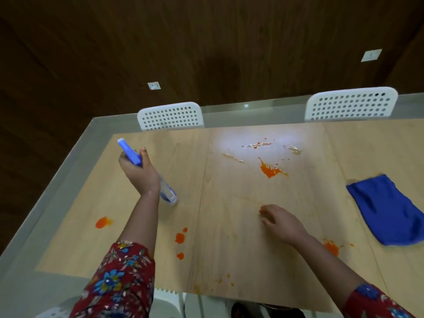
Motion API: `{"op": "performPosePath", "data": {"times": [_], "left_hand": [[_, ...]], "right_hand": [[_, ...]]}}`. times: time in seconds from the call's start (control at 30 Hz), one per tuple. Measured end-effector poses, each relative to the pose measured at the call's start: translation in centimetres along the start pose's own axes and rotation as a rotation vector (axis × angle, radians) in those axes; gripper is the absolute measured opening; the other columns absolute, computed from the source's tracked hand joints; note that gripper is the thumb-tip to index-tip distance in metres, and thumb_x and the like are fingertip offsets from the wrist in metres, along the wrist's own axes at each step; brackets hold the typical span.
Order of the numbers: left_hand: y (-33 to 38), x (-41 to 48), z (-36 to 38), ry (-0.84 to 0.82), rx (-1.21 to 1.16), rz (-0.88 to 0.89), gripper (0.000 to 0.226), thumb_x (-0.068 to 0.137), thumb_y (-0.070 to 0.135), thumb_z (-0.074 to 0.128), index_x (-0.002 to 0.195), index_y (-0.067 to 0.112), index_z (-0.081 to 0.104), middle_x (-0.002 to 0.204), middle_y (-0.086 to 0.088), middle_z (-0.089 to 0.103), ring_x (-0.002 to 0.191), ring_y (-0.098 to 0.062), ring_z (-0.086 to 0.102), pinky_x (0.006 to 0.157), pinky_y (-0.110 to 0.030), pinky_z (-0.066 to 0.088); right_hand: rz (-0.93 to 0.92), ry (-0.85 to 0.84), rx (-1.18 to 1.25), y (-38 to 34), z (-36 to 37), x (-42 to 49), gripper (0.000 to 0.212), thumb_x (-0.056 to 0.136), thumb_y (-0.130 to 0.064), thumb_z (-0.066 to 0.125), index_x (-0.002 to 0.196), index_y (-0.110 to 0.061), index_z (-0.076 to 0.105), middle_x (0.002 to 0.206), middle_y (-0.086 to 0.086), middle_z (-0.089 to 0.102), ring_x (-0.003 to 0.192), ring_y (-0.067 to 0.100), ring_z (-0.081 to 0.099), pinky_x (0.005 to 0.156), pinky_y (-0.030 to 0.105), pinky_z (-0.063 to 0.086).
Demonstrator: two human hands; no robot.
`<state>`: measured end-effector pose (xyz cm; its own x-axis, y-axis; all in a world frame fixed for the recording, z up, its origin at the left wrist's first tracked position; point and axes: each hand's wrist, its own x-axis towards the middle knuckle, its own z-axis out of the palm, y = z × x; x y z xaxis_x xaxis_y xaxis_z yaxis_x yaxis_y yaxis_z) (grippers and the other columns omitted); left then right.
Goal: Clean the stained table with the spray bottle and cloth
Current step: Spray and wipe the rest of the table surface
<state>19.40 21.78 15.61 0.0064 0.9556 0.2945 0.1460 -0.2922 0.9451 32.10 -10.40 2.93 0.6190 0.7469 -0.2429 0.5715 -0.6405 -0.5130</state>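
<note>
My left hand (137, 171) grips a clear spray bottle with a blue head (129, 152), held tilted above the table's left part, its base (169, 196) pointing down towards me. My right hand (280, 222) rests on the light wooden tabletop (229, 237) with fingers loosely curled and nothing in it. A blue cloth (387, 212) lies crumpled at the right. Orange stains mark the table: a big splash (270, 169) in the far middle with wet streaks (257, 145) beyond it, a blot (102, 222) at the left, drops (180, 237) near my left forearm, and a smear (331, 246) by my right forearm.
Two white perforated chair backs (171, 117) (351, 104) stand at the table's far side. A glass border (57, 171) frames the wooden surface. A dark wood wall with sockets (154, 85) is behind. Another white chair (168, 301) is below the near edge.
</note>
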Motion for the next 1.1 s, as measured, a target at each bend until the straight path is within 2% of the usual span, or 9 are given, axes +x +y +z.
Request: {"op": "performPosePath", "data": {"times": [0.1, 0.23, 0.33, 0.5, 0.63, 0.73, 0.8, 0.93, 1.1], "left_hand": [[-1.9, -1.9, 0.5, -0.005, 0.060, -0.064, 0.077, 0.087, 0.019, 0.068, 0.148, 0.004, 0.024, 0.142, 0.000, 0.039, 0.126, -0.006, 0.041, 0.104, -0.011, 0.029], [-5.0, -7.1, 2.6, 0.018, 0.281, -0.251, 0.107, 0.078, 0.023, 0.078, 0.147, -0.012, 0.005, 0.156, -0.027, 0.007, 0.147, -0.038, 0.013, 0.114, -0.036, 0.020], [-4.9, -13.2, 4.8, -0.045, 0.287, -0.290, 0.099, 0.074, 0.015, 0.080, 0.145, -0.013, 0.017, 0.152, -0.035, 0.013, 0.143, -0.046, 0.018, 0.113, -0.044, 0.022], [-5.2, -22.9, 9.2, -0.872, 0.256, 0.023, 0.057, 0.088, 0.010, 0.064, 0.142, 0.009, 0.043, 0.151, -0.005, 0.038, 0.141, -0.020, 0.032, 0.117, -0.029, 0.021], [-5.1, -24.6, 12.6, -1.185, 0.317, 0.323, 0.048, 0.090, 0.018, 0.063, 0.137, 0.018, 0.051, 0.149, 0.004, 0.042, 0.138, -0.011, 0.036, 0.116, -0.031, 0.025], [-5.4, -23.7, 14.6, -1.223, 0.373, 0.372, 0.044, 0.091, 0.022, 0.062, 0.135, 0.020, 0.053, 0.148, 0.005, 0.043, 0.138, -0.013, 0.037, 0.116, -0.034, 0.027], [-6.1, -22.8, 15.2, -1.200, 0.435, 0.398, 0.043, 0.093, 0.025, 0.060, 0.135, 0.020, 0.052, 0.148, 0.004, 0.043, 0.138, -0.016, 0.037, 0.115, -0.038, 0.028], [-7.6, -21.4, 16.2, -1.191, 0.533, 0.428, 0.046, 0.096, 0.027, 0.055, 0.141, 0.021, 0.045, 0.153, 0.006, 0.035, 0.142, -0.014, 0.028, 0.118, -0.038, 0.022], [-9.2, -16.6, 18.1, -1.216, 0.571, 0.523, 0.050, 0.095, 0.039, 0.040, 0.141, 0.022, 0.043, 0.154, 0.007, 0.033, 0.143, -0.009, 0.024, 0.119, -0.037, 0.019]], "right_hand": [[0.008, -0.015, 0.023, 0.0, -0.3, -0.2, 0.035, 0.098, -0.031, 0.048, 0.130, -0.021, 0.055, 0.134, -0.005, 0.055, 0.120, 0.012, 0.051, 0.097, 0.025, 0.041], [0.052, -0.031, 0.096, 0.6, -1.2, -0.7, 0.035, 0.097, -0.032, 0.048, 0.130, -0.023, 0.056, 0.133, -0.006, 0.058, 0.120, 0.013, 0.053, 0.098, 0.028, 0.043], [0.095, 0.015, 0.147, 1.8, -2.4, -1.3, 0.032, 0.097, -0.030, 0.048, 0.128, -0.027, 0.057, 0.129, -0.010, 0.060, 0.119, 0.010, 0.055, 0.095, 0.029, 0.045], [0.156, 0.276, 0.136, 6.4, -5.8, -2.4, 0.034, 0.094, -0.012, 0.048, 0.119, -0.027, 0.065, 0.120, -0.011, 0.066, 0.110, 0.010, 0.060, 0.089, 0.028, 0.049], [0.279, 0.506, 0.019, 13.3, -8.9, -3.4, 0.037, 0.086, -0.001, 0.054, 0.111, -0.024, 0.069, 0.122, -0.006, 0.064, 0.112, 0.017, 0.059, 0.081, 0.028, 0.047], [0.469, 0.522, -0.222, 18.6, -8.8, -3.9, 0.036, 0.091, -0.026, 0.060, 0.126, -0.032, 0.061, 0.142, 0.003, 0.050, 0.135, 0.032, 0.039, 0.112, 0.046, 0.018], [0.570, 0.367, -0.313, 19.5, -7.9, -3.0, 0.046, 0.098, -0.044, 0.042, 0.143, -0.046, 0.034, 0.158, 0.000, 0.025, 0.147, 0.033, 0.010, 0.113, 0.057, -0.006], [0.656, 0.301, -0.222, 17.9, -8.2, 4.1, 0.052, 0.101, -0.044, 0.021, 0.152, -0.043, 0.008, 0.163, -0.004, 0.003, 0.148, 0.033, -0.010, 0.113, 0.063, -0.007], [0.535, 0.296, -0.026, 15.1, -9.5, 11.4, 0.065, 0.096, -0.030, 0.035, 0.154, -0.028, 0.005, 0.162, -0.005, 0.007, 0.149, 0.024, -0.003, 0.120, 0.048, -0.004]]}}
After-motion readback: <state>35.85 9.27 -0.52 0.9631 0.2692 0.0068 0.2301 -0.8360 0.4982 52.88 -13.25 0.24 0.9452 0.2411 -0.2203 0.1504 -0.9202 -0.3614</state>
